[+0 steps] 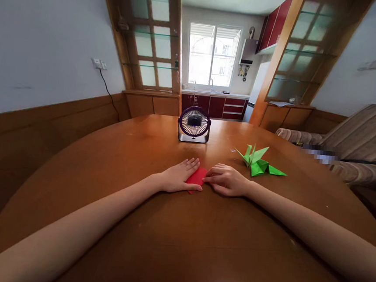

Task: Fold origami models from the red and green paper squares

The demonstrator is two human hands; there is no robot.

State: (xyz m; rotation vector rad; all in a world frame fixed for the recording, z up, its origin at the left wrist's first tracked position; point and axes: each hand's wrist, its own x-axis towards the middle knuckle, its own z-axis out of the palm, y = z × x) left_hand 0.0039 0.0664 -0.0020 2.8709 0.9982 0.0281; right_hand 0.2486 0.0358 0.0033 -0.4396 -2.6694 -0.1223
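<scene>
A small piece of red paper [198, 177] lies on the wooden table, between my two hands. My left hand [179, 175] rests flat over its left part, fingers stretched out and thumb along the near edge. At the paper's right edge, my right hand [226, 180] has its fingers curled together, with thumb and fingertips at the edge. Part of the paper is hidden under my left hand, so its full outline and folds do not show.
Right of my hands sits a green origami crane [255, 158], beside a second green folded piece [266, 168]. A small dark fan [194, 123] stands upright beyond the paper. The table [165, 253] has a rounded edge, and a striped armchair [366, 139] is at the right.
</scene>
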